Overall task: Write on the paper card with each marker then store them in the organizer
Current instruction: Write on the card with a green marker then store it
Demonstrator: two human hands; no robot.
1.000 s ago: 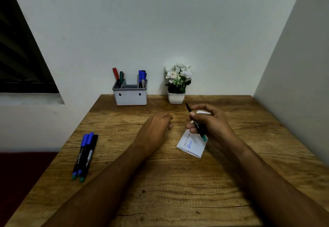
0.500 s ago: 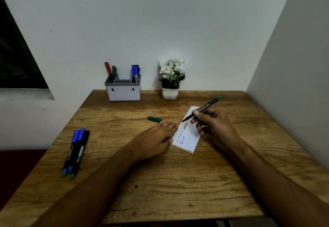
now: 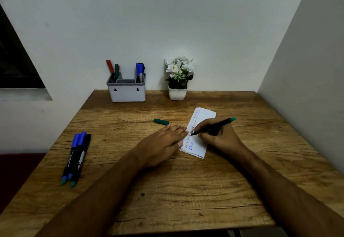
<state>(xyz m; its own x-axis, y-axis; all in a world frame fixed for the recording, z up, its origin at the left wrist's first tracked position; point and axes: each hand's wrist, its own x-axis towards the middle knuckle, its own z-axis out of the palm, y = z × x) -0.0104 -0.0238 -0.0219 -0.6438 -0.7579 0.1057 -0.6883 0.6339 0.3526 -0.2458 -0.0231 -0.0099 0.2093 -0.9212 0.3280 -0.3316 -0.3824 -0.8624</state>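
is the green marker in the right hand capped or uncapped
Uncapped: the marker's bare tip touches the paper card, and its green cap lies apart on the table.

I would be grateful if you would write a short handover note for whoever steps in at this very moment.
Right hand grips the uncapped green marker, tip on the paper card. Left hand lies flat, fingers pinning the card's left edge. The green cap lies on the desk behind the left hand.
Done: several markers stand in the organizer; the card carries earlier writing.
Left: finish this line, recap, store it; then the three markers lying at the desk's left edge.
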